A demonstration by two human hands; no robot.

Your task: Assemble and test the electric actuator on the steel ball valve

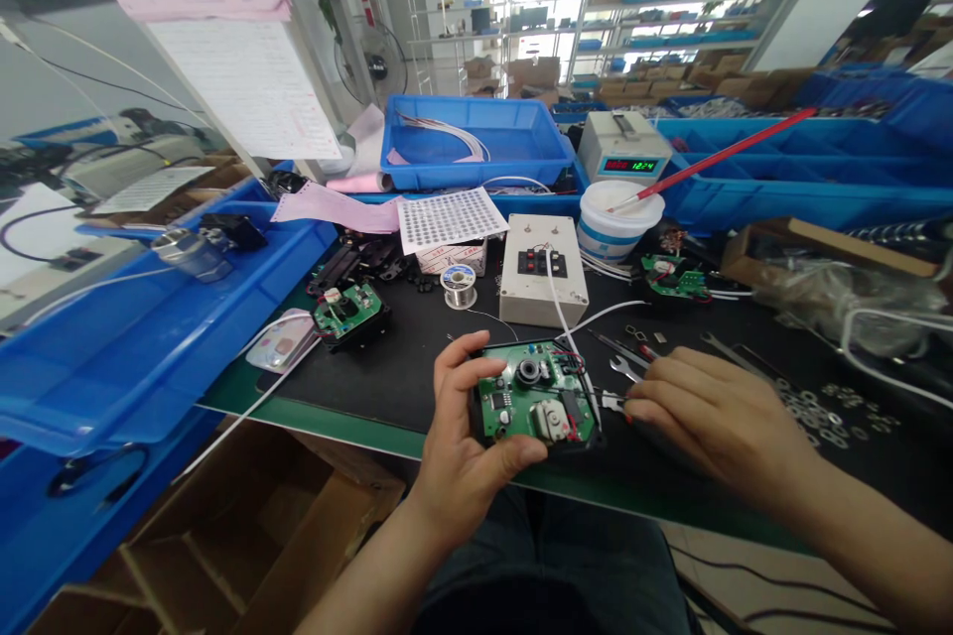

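At lower centre of the frame, you are gripping a green circuit board [527, 399] by its left edge, your left hand [463, 429] pressing thumb and fingers around it. Your right hand [700, 407], lower right, is pinching a slim item [613, 402], mostly hidden. The board is already sitting in its black housing [594, 439], apparently wired; its face is lying uncovered, so closing seems undone. Another board [346, 311] is resting uncovered, centre left.

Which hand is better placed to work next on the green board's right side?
Probably the right hand: it is beside that edge; the left hand holds the green board from the opposite side.
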